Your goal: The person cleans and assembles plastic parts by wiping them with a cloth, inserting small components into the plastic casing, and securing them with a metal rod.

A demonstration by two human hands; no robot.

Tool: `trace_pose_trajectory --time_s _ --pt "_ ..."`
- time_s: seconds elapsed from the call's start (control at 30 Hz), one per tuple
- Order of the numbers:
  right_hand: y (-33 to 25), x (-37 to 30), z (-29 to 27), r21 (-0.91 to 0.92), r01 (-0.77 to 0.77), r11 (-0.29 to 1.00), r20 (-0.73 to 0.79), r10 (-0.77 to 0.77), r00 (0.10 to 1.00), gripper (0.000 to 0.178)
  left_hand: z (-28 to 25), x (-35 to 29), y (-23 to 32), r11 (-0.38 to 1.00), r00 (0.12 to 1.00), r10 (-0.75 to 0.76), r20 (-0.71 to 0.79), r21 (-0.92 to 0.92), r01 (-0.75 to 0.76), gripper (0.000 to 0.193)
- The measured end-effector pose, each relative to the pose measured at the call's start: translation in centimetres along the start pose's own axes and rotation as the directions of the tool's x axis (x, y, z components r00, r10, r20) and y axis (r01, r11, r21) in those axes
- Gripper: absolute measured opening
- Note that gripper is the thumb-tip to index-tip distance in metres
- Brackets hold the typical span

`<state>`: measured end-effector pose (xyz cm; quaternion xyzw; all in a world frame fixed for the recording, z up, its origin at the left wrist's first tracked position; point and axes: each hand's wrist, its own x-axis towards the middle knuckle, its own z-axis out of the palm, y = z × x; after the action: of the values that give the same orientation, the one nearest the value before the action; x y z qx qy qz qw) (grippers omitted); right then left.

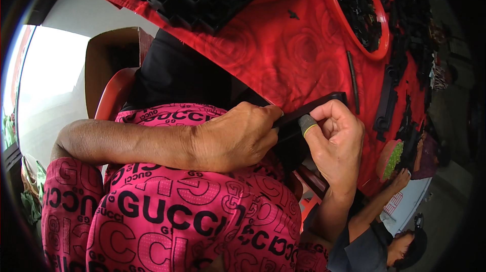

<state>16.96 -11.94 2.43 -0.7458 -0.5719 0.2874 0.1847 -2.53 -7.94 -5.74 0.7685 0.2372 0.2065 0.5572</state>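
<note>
The black bar [297, 114] is held between both hands at the near edge of the red-covered tabletop [304, 64]. The left hand [243, 138] closes its fingers around one end, probably for keeping it steady. The right hand [334, 140] pinches near the other end with thumb and index; the grey thumb cover [307, 126] perhaps protects the skin from rubbing.

The head camera looks steeply down from the wearer's own head, close over the left hand [242, 134] and right hand [335, 143]; its wide fisheye shows the counter [298, 57] aslant, bends straight edges and darkens to a black rim.
</note>
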Motion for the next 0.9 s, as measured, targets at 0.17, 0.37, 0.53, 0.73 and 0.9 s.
trace_pose_trajectory --time_s 0.17,0.37,0.53,0.73,0.9 --pt "0.3 -0.4 -0.4 0.043 0.017 0.999 0.039 -0.018 0.999 0.009 -0.7 -0.1 0.2 0.936 0.977 0.171 0.128 0.289 -0.202 0.026" --pt "-0.6 -2.3 -0.2 -0.295 0.400 0.868 -0.360 -0.489 0.795 0.016 -2.8 -0.3 1.0 0.903 0.966 0.252 0.053 0.346 -0.254 0.023" --pt "2.0 -0.5 -1.8 -0.132 -0.020 0.991 -0.466 -0.044 0.883 0.019 -4.6 0.9 3.4 0.975 0.974 -0.223 0.028 -0.002 0.223 0.019" --pt "7.9 1.6 -1.5 -0.471 -0.043 0.881 -0.396 -0.167 0.903 0.029 -4.4 1.6 2.4 0.964 0.971 -0.201 -0.130 0.148 0.219 0.018" --pt "7.1 2.5 -1.2 -0.405 0.003 0.914 -0.324 -0.147 0.935 0.032 -4.1 2.4 1.6 0.939 0.966 -0.175 -0.192 0.261 0.222 0.018"
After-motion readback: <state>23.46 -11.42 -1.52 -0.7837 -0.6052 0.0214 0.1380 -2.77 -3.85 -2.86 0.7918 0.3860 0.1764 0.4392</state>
